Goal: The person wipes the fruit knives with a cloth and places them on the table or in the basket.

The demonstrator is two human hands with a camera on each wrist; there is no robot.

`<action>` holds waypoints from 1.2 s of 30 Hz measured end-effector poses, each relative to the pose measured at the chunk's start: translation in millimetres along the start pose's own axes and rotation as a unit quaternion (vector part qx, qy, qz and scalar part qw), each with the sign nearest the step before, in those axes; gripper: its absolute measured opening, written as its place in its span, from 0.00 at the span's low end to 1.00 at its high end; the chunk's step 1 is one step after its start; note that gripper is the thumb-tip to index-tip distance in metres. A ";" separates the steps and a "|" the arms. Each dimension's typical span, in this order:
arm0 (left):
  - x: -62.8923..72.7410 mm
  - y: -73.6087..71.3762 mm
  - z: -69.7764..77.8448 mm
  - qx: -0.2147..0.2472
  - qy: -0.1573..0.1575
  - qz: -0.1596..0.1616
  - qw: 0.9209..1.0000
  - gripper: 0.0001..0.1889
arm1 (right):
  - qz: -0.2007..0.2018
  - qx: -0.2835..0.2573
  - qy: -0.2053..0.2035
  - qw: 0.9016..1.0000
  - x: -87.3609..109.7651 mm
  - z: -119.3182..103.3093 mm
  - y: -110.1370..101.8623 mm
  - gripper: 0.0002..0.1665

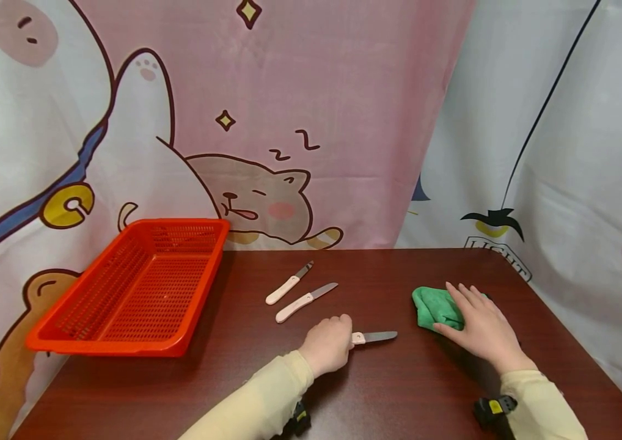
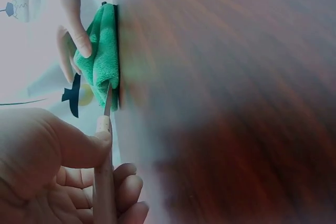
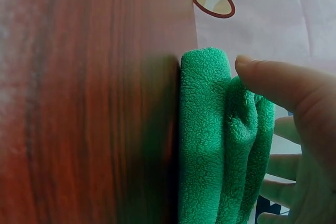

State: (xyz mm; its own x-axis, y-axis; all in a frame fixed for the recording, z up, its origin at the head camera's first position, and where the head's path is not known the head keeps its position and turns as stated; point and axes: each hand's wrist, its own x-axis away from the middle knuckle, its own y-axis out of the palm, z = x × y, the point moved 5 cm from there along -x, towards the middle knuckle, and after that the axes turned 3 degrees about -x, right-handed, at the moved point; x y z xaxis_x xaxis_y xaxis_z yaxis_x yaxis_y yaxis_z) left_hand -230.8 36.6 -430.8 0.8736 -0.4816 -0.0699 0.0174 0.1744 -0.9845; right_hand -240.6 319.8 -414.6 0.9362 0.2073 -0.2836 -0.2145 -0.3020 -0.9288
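Observation:
My left hand [image 1: 327, 346] grips the pale handle of a knife [image 1: 380, 336], its blade pointing right, just above the dark table. In the left wrist view the thumb lies along the knife handle [image 2: 104, 182] with the fingers curled round it. A folded green towel [image 1: 433, 308] lies on the table to the right of the blade. Over the towel's right side my right hand [image 1: 481, 330] is spread, fingers nearly straight. The right wrist view shows its thumb [image 3: 273, 77] at the upper fold of the green towel [image 3: 205, 129]; whether it touches I cannot tell.
Two more pale-handled knives, one farther back [image 1: 283, 289] and one nearer [image 1: 296, 307], lie on the brown table [image 1: 388, 391] beyond my left hand. An orange-red plastic basket [image 1: 179, 342] stands at the left. A printed curtain [image 1: 355, 122] hangs behind the table.

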 end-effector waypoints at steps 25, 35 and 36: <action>5.8 -18.0 -2.3 0.088 0.044 0.060 0.993 0.11 | -0.069 -0.016 -0.001 0.997 -14.5 7.7 22.8 0.61; 6.1 -18.9 -10.3 0.154 0.039 0.076 0.984 0.09 | -0.070 -0.022 -0.005 0.997 -18.9 9.9 24.3 0.55; 5.8 -19.1 -11.2 0.163 0.036 0.075 0.983 0.08 | -0.069 -0.022 -0.005 0.997 -19.1 10.0 24.1 0.54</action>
State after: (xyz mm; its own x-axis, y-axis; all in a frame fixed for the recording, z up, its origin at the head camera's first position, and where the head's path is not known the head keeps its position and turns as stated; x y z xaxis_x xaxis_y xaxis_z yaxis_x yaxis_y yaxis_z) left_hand -231.5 20.9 -414.2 0.8422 -0.4863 -0.2329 0.0558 0.5083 -0.8593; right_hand -266.4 317.8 -433.9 0.9533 0.2591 -0.1554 -0.0700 -0.3109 -0.9479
